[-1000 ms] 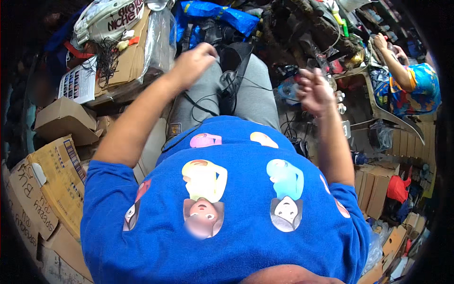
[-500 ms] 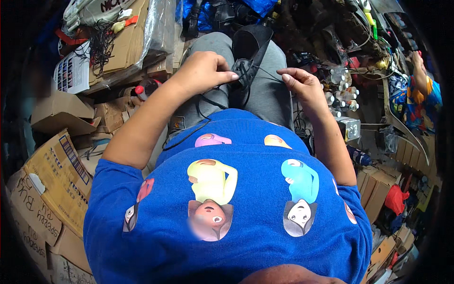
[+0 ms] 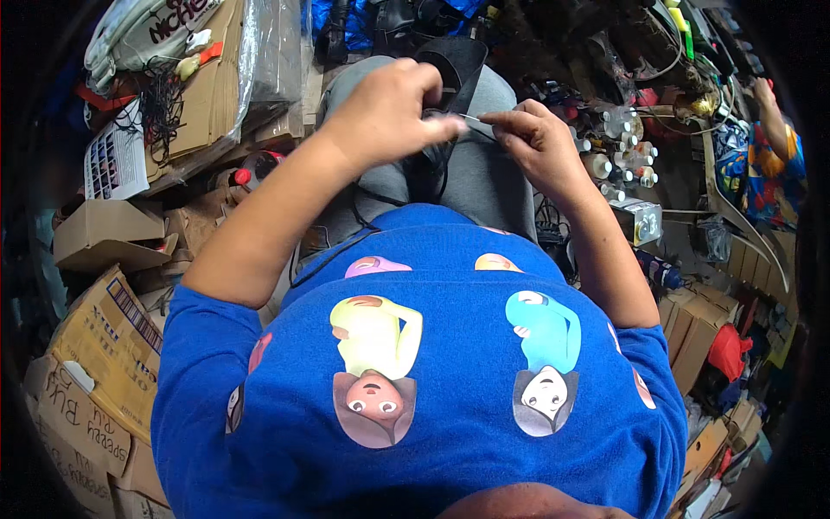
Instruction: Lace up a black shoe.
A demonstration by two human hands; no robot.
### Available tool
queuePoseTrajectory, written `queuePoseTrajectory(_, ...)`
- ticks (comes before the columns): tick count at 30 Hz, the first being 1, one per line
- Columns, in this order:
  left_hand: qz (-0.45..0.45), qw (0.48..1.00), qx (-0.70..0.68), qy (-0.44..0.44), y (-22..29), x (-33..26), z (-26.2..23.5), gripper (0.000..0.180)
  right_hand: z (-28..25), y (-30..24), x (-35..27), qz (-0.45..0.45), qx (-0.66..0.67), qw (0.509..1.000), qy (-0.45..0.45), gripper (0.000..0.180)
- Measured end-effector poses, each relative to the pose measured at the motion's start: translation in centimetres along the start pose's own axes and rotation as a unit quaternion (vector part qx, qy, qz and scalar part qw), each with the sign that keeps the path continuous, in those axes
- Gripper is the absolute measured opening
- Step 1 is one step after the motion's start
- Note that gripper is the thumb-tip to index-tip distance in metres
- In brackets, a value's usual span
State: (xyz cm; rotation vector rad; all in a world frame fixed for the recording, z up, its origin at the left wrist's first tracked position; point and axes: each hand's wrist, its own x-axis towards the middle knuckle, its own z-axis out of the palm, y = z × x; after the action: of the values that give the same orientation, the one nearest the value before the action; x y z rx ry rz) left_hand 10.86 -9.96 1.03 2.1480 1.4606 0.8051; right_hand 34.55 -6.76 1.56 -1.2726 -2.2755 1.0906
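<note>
On your lap, a black shoe (image 3: 468, 60) lies against your grey trousers (image 3: 500, 177), its near part hidden by your left hand (image 3: 391, 114).

Your right hand (image 3: 538, 145) pinches a thin strand (image 3: 468, 116) between thumb and fingertips, just beside the shoe; your left hand arches over the shoe with its fingers bent and its thumb stretched out, slightly blurred, and you cannot tell from this view whether it grips anything. Beyond your right forearm stand clear bottles (image 3: 598, 164) with pale caps, and farther right a person in a colourful shirt (image 3: 774, 177). Past your left forearm are a bottle with a red cap (image 3: 243, 176), an open cardboard box (image 3: 108, 233) and a yellowish carton (image 3: 108, 333).
</note>
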Motion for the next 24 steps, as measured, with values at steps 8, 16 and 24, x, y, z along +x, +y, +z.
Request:
queuePoseTrajectory(8,-0.099,0.980,0.065,-0.157,-3.0,0.6,-1.9,0.015,0.2,-0.5,1.2,-0.013,-0.059,0.998,-0.012,0.025)
queuePoseTrajectory(16,0.106,0.993,0.027,-0.042,-2.0,4.9,-0.4,0.035,-0.3,-2.0,1.9,-0.007,-0.103,0.994,-0.035,0.023)
queuePoseTrajectory(24,0.024,0.948,-0.077,-0.307,-4.1,8.3,-0.2,0.025,0.3,-2.8,2.0,-0.013,-0.158,0.987,-0.032,0.024)
